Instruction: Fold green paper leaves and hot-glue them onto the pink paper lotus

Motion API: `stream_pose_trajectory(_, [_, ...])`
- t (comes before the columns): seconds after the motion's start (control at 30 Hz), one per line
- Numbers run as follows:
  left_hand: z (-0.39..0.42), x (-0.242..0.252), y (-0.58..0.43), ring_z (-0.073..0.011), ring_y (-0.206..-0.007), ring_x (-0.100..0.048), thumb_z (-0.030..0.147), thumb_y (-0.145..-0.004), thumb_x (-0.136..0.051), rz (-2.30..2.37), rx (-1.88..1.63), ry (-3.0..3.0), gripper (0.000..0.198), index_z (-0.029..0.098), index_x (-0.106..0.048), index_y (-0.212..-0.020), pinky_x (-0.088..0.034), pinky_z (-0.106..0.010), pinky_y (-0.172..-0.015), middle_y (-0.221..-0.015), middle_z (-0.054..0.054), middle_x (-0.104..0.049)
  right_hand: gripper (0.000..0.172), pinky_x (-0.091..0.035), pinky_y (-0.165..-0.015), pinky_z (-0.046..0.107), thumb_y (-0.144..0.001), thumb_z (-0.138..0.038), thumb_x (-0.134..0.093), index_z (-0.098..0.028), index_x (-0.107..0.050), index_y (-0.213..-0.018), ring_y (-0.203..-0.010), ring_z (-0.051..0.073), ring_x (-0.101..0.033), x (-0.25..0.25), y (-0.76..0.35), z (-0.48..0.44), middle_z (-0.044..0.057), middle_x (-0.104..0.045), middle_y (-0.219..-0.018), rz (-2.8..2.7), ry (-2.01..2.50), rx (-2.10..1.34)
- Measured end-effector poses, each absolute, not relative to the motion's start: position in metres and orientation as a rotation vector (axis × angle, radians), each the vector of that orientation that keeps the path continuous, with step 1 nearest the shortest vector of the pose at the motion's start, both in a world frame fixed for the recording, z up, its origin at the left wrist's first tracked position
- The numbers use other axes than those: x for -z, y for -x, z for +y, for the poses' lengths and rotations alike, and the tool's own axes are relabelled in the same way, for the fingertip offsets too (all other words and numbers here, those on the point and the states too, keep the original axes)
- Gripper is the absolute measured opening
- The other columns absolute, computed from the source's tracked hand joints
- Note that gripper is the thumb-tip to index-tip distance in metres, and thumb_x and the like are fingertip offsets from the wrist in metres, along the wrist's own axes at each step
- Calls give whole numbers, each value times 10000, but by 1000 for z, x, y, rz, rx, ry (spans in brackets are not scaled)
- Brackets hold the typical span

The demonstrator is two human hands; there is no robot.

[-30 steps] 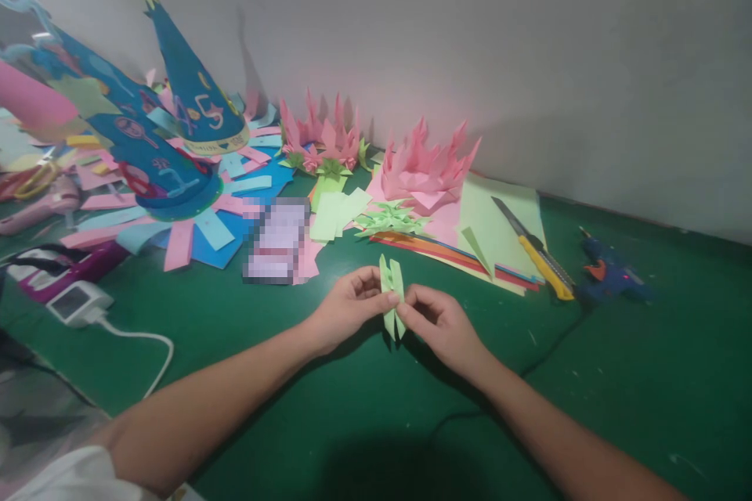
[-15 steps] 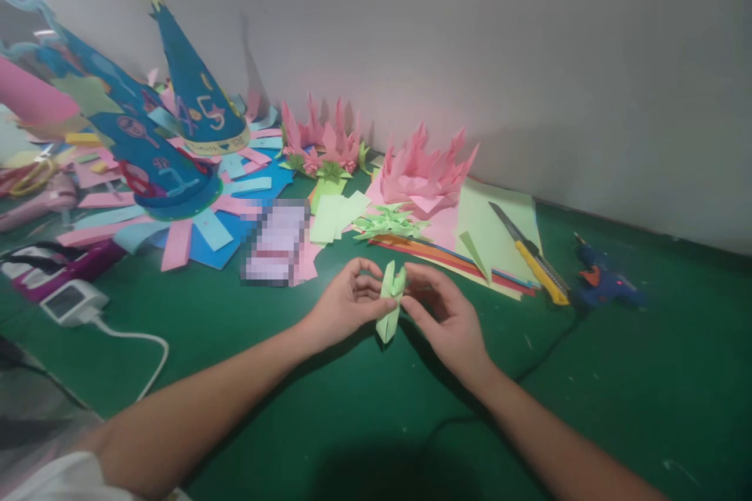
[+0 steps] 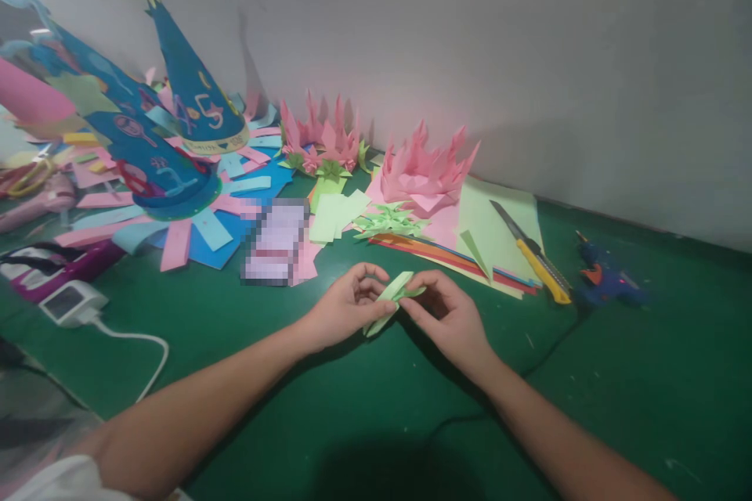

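A small folded piece of light green paper (image 3: 388,305) is held above the green table, tilted up to the right. My left hand (image 3: 352,301) pinches its left side between thumb and fingers. On its right, my right hand (image 3: 443,309) grips a flap of the same paper between thumb and forefinger. Just beyond the hands lie spiky green folded paper pieces (image 3: 391,223) and loose pale green paper slips (image 3: 334,217). Behind them stands a pink folded-paper flower (image 3: 426,172).
A yellow utility knife (image 3: 537,258) with its blade out lies on paper sheets at the right, beside a blue glue gun (image 3: 608,274). A blurred phone (image 3: 275,241), blue paper cone hats (image 3: 193,86) and a white cabled device (image 3: 74,301) are at left.
The green folded paper has turned from nearly upright to a slant, its top leaning right. A flap now points right between my right fingers. Both hands have barely shifted.
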State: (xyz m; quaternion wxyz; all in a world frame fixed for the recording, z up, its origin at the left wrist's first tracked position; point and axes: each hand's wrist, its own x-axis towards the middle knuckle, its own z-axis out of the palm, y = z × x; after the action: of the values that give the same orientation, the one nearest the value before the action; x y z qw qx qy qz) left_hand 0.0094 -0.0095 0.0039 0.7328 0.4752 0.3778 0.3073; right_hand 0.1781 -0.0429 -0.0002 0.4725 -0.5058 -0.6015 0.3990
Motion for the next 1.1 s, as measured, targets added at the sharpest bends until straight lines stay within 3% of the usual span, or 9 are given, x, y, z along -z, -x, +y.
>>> stream_pose_trajectory(0.2, [-6,-6,-6,-75,-701,-535,284,-641,-736,829,-662,-1061,411,150,-513,-959,-419,-216,-668,-808,0,-563,89,-493,-689,267,-767,-256,-617,-208,-547,-796,-726,145,-574,2,-179,-43,15,-579,-792,-1447,1246,-986])
stream_pose_trajectory(0.57, [-3,-8,-2,-47,-554,-486,352,-608,-747,921,-610,-974,346,128,-586,-817,-359,-175,-540,-654,33,-560,37,-481,-676,275,-759,-216,-625,-213,-601,-731,-709,151,-590,0,-181,-43,10,-626,-749,-1601,1248,-716])
stream_pose_trajectory(0.9, [-3,-6,-1,-65,-615,-531,310,-614,-753,858,-605,-984,368,129,-597,-893,-396,-186,-576,-748,-5,-601,34,-485,-656,264,-766,-197,-602,-203,-599,-732,-687,145,-591,-3,-180,-43,11,-632,-735,-1580,1297,-706])
stream_pose_trajectory(1.1, [-5,-7,-2,-78,-610,-552,300,-612,-756,828,-586,-935,346,120,-581,-850,-416,-204,-588,-697,-4,-606,49,-500,-687,292,-774,-228,-603,-208,-633,-741,-731,164,-610,-1,-180,-45,31,-659,-770,-1601,1301,-666])
